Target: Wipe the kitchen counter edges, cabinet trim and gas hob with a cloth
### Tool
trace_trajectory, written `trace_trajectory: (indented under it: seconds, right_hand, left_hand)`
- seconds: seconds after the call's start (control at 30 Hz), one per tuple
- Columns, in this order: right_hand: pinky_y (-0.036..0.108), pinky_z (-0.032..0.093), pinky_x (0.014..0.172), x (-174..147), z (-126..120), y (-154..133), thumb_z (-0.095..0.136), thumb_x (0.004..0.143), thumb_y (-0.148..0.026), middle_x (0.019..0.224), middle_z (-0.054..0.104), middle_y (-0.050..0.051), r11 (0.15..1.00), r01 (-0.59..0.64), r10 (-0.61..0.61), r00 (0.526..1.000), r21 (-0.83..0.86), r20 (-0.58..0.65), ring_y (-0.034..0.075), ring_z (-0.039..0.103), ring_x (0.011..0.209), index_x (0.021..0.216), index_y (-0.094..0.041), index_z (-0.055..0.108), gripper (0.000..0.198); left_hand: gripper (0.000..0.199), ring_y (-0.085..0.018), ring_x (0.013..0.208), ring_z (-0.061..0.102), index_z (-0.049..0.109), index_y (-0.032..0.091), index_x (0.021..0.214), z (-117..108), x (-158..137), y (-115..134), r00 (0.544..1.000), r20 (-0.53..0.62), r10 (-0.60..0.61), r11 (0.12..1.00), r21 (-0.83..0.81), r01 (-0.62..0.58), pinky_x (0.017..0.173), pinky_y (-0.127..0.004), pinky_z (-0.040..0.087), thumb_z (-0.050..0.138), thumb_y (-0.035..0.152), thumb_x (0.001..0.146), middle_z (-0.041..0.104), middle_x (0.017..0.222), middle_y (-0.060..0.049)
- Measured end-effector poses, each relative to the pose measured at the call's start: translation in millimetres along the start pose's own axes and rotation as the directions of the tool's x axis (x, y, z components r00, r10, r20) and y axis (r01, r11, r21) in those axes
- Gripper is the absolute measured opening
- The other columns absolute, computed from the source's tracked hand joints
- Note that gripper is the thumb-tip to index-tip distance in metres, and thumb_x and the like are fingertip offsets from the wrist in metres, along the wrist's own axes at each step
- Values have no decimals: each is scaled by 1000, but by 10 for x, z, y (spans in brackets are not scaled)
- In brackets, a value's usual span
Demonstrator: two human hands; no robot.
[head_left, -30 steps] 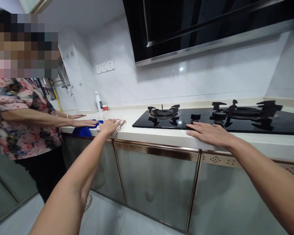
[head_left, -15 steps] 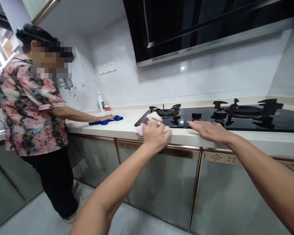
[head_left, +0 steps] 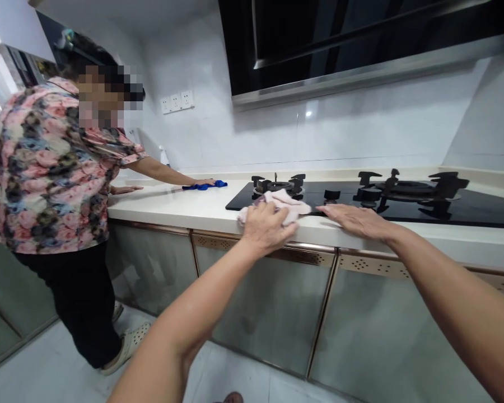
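My left hand (head_left: 269, 228) is closed on a pale pink cloth (head_left: 286, 202), pressing it on the front edge of the white countertop (head_left: 163, 204). Part of the cloth spreads over the front left corner of the black gas stove (head_left: 311, 205). Flat on the counter edge, just in front of the stove, rests my right hand (head_left: 355, 221), its fingers stretched out and holding nothing. A stove knob (head_left: 331, 196) stands right behind its fingertips.
At the left a person (head_left: 63, 168) in a flowered shirt leans over the counter, one hand on a blue cloth (head_left: 205, 185). A black range hood (head_left: 353, 45) overhangs the stove. Cabinet doors (head_left: 269, 308) line the front below. A white bottle (head_left: 163, 155) stands partly hidden behind the person's arm.
The pink cloth now spreads wider to the right beneath my left hand. The other person has leaned forward and moved the blue cloth farther along the counter. My right hand keeps its place.
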State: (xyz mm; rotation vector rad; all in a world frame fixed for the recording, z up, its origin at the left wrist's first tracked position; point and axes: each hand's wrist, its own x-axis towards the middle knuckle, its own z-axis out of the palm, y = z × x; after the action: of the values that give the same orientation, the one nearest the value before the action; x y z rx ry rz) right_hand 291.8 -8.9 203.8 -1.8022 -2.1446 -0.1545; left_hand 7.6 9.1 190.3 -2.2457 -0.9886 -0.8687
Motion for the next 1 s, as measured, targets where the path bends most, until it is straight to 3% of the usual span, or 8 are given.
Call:
trace_trajectory:
  seconds: [0.1, 0.27, 0.37, 0.43, 0.57, 0.7, 0.83, 1.0]
  right_hand:
    - [60, 37, 120, -37, -19, -49, 12, 96, -53, 152, 52, -4, 996, -3, -2, 999, 88, 54, 29, 45, 144, 153, -37, 47, 68]
    - [66, 32, 120, -110, -133, -273, 18, 94, -68, 151, 54, -1, 998, -12, 11, 1000, 63, 11, 36, 43, 144, 142, -36, 58, 70]
    - [66, 30, 121, -104, -193, -354, 14, 95, -70, 154, 51, -2, 998, -45, 44, 999, 48, 20, 35, 40, 146, 141, -36, 59, 72]
    - [69, 30, 118, -88, -206, -372, 13, 96, -72, 155, 50, -3, 996, -84, 84, 996, 42, 14, 36, 40, 146, 140, -38, 58, 73]
    - [72, 33, 112, -64, -208, -381, 11, 96, -74, 153, 52, 1, 994, -91, 90, 996, 55, 10, 40, 46, 140, 137, -36, 60, 74]
    - [74, 33, 109, -54, -216, -385, 8, 96, -75, 150, 55, 2, 994, -94, 93, 996, 57, 9, 42, 48, 136, 131, -36, 63, 76]
    - [74, 30, 112, -42, -203, -373, 6, 94, -77, 157, 47, 3, 988, -130, 131, 991, 80, -14, 42, 45, 140, 146, -37, 49, 79]
    - [77, 29, 112, -26, -178, -346, 2, 92, -79, 157, 47, 5, 989, -129, 132, 991, 78, -27, 44, 45, 139, 151, -36, 43, 84]
  left_hand:
    - [55, -31, 116, 53, 65, 28, 127, -117, -244, -599, 983, 45, -177, 980, 99, 172, 92, -44, 35, 33, 62, 97, 61, 130, -12]
    - [48, -33, 121, 50, 64, 26, 126, -317, -592, -1587, 903, 33, -427, 872, 279, 402, 91, -44, 35, 34, 51, 97, 61, 131, -13]
    - [47, -36, 120, 50, 67, 26, 119, -366, -615, -1971, 860, 23, -510, 824, 303, 480, 88, -45, 36, 34, 50, 96, 63, 127, -14]
    - [48, -37, 119, 50, 70, 24, 115, -359, -581, -2060, 847, 7, -532, 809, 301, 505, 86, -46, 35, 33, 50, 96, 63, 126, -15]
    - [53, -38, 117, 49, 71, 22, 112, -284, -483, -1799, 852, -80, -517, 805, 294, 516, 87, -49, 33, 29, 51, 96, 64, 124, -16]
    - [56, -38, 116, 48, 70, 21, 114, -151, -328, -1140, 904, -63, -424, 862, 278, 424, 90, -48, 32, 31, 57, 96, 64, 122, -17]
    - [59, -38, 115, 47, 69, 23, 115, -38, -148, -594, 924, -65, -376, 888, 260, 380, 94, -51, 29, 29, 62, 96, 63, 122, -17]
    - [61, -37, 112, 48, 71, 23, 107, -35, -81, -486, 926, -85, -368, 889, 261, 377, 92, -50, 30, 27, 63, 98, 65, 116, -16]
